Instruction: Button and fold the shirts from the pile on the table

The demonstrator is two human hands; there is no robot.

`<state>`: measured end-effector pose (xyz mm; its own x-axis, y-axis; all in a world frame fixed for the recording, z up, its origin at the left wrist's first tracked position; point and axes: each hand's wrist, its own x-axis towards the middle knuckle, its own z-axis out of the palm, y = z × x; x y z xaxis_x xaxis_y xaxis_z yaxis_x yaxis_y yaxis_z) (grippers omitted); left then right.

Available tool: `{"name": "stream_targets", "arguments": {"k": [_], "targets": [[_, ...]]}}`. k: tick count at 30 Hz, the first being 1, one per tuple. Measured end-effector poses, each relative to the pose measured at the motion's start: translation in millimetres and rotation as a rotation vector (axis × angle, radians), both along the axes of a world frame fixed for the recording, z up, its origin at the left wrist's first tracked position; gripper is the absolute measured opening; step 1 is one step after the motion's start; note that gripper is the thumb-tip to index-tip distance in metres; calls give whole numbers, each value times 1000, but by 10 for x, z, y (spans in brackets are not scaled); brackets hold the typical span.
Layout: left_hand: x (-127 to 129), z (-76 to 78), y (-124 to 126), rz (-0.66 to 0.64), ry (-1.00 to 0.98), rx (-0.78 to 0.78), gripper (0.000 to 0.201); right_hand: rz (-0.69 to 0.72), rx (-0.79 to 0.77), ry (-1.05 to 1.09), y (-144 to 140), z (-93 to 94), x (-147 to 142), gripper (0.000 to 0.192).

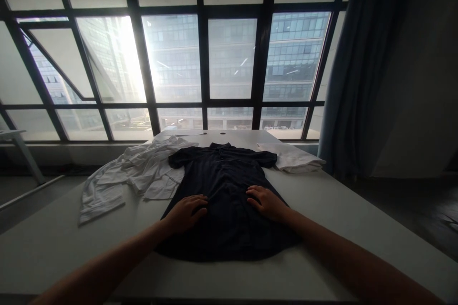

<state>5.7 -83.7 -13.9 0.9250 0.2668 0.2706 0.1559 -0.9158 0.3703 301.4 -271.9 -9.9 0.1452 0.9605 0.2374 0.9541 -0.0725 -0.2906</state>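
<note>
A dark short-sleeved shirt lies spread out, front up, with its collar toward the window and its hem toward me. My left hand rests on the left side of the shirt's body, fingers stretched out and holding nothing. On the right side of the shirt lies my right hand, its fingers extended and slightly apart over the cloth. Both palms face down, so their undersides are hidden.
The shirt lies on a white table. Crumpled white garments are heaped to its left. A folded white cloth sits at the right. Beyond are large windows and a blue curtain.
</note>
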Motion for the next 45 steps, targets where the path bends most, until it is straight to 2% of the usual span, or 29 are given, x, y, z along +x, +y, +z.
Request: {"name": "stream_targets", "arguments": {"k": [3,6,8,9,12,14,18,21,24,26,29,32,35,38,40,42,45], "targets": [[-108,83,-92,-44,-37,-37,35,-60,69,-30,-184,10,31,31],[-328,217,-203,-165,30,-48,50,-163,44,-30,-512,119,101,24],[-499,277,-262,-191,81,4,57,-173,-53,29,-779,218,144,31],[-577,290,-283,-174,88,43,51,-141,-121,75,-910,266,156,36],[-738,274,-317,-106,55,153,12,-48,-262,188,-1228,370,148,63],[-789,247,-330,-104,39,185,15,-56,-272,222,-1349,381,115,68],[-828,256,-360,-12,-21,67,13,-59,-173,251,-1390,299,58,29],[-840,335,-384,78,-56,-35,15,-114,1,250,-1322,242,41,29],[-847,412,-398,134,5,7,4,-318,110,212,-1234,208,11,25],[-853,427,-390,150,112,58,10,-467,29,175,-1184,175,-25,17],[-863,381,-343,140,211,111,6,-584,-147,176,-1131,115,-84,24],[-874,300,-260,146,183,165,19,-525,-141,221,-1114,122,-95,31],[-904,276,-165,124,109,229,23,-456,-50,192,-1144,245,-37,35],[-968,348,-94,37,22,292,31,-358,61,82,-1216,400,21,35],[-1019,424,-72,-5,-17,303,37,-261,75,24,-1267,458,24,35],[-1063,492,-72,-16,-14,269,37,-181,38,-12,-1306,465,5,34],[-1100,544,-90,29,33,168,34,-134,48,-75,-1331,427,-15,31]]}}
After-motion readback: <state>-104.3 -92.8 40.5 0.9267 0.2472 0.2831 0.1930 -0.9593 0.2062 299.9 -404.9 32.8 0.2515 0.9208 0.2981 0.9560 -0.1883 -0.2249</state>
